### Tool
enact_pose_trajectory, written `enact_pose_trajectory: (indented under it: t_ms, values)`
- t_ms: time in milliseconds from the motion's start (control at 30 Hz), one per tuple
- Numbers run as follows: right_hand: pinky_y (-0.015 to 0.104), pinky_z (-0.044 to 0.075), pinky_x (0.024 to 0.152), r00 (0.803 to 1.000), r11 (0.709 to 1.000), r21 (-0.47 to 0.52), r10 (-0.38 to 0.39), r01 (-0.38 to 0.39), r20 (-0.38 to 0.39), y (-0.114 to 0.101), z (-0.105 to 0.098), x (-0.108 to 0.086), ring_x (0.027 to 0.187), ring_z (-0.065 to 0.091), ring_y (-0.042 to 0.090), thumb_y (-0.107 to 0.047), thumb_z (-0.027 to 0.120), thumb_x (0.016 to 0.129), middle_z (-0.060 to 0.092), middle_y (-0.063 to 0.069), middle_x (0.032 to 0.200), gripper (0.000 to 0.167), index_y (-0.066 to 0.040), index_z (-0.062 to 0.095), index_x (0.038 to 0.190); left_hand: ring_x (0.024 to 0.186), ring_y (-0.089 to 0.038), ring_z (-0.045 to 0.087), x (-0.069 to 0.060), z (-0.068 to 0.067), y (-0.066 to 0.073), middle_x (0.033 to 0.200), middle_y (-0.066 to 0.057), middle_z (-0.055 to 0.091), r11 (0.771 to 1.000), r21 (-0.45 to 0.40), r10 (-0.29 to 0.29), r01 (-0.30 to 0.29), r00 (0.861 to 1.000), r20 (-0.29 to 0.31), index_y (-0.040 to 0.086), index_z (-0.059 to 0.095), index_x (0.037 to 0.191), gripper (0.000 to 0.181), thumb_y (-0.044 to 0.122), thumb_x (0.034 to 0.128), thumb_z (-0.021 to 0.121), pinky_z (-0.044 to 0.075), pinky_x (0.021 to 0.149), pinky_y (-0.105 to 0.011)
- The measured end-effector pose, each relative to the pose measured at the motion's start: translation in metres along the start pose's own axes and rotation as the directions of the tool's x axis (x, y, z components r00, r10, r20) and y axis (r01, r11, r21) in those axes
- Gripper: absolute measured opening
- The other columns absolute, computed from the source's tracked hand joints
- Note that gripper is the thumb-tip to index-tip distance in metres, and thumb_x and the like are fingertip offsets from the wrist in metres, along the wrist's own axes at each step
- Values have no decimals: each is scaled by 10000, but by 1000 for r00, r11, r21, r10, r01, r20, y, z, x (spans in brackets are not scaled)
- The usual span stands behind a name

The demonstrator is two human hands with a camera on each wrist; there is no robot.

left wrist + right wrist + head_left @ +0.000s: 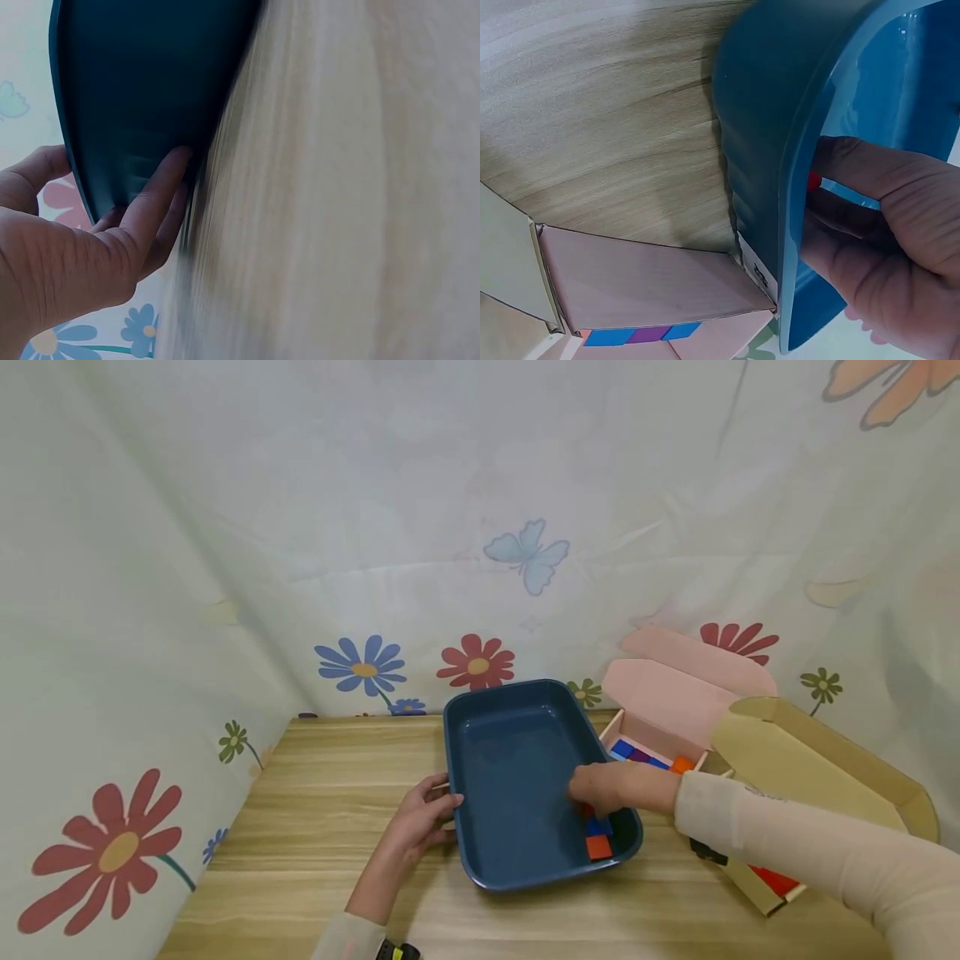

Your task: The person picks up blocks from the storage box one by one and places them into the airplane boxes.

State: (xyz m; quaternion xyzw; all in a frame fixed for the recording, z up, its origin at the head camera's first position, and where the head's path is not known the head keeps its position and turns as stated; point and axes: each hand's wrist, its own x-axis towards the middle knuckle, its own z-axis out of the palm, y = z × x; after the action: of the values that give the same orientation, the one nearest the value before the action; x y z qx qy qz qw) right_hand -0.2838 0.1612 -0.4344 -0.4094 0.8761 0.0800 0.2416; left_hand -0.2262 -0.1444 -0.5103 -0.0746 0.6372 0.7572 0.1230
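A deep blue rectangular tray point(517, 777) sits on the table. My left hand point(423, 817) grips its left side, thumb over the rim and fingers against the outer wall point(142, 90). My right hand point(609, 787) is down inside the tray by the right wall. In the right wrist view, a bit of a red block point(814, 181) shows between the thumb and fingers of this hand point(885, 240), which hide the rest. Below it in the head view, a blue block point(599, 827) and an orange-red block point(598, 847) lie in a row along the tray's right wall.
Right of the tray stands an open pink box point(667, 693) holding blue, purple and orange blocks point(622, 749). An open yellow box point(806, 760) with red pieces point(775, 882) is partly under my right forearm. A flowered curtain point(420, 593) hangs behind the wood-grain table point(330, 777).
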Motion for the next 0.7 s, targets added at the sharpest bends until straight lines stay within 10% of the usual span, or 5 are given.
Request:
enact_pose_trajectory:
  t_ms: [433, 700]
  values:
    - [219, 529, 658, 992, 998, -10, -59, 58, -108, -1, 1, -9, 730, 557, 113, -58, 841, 816, 587, -19, 847, 193, -147, 716, 934, 1090, -309, 642, -3, -1, -5, 1464, -277, 433, 1000, 6, -13, 13, 1000, 13, 0, 350, 1527, 662, 76, 949, 663, 576, 783, -453]
    - [266, 544, 697, 919, 989, -96, -144, 117, -368, 29, -29, -31, 815, 611, 185, -72, 828, 823, 627, 23, 897, 199, -123, 716, 979, 1066, -292, 646, -5, 1, -3, 1454, -259, 444, 1000, -13, -17, 17, 1000, -7, 10, 370, 1519, 639, 62, 949, 654, 576, 788, -470]
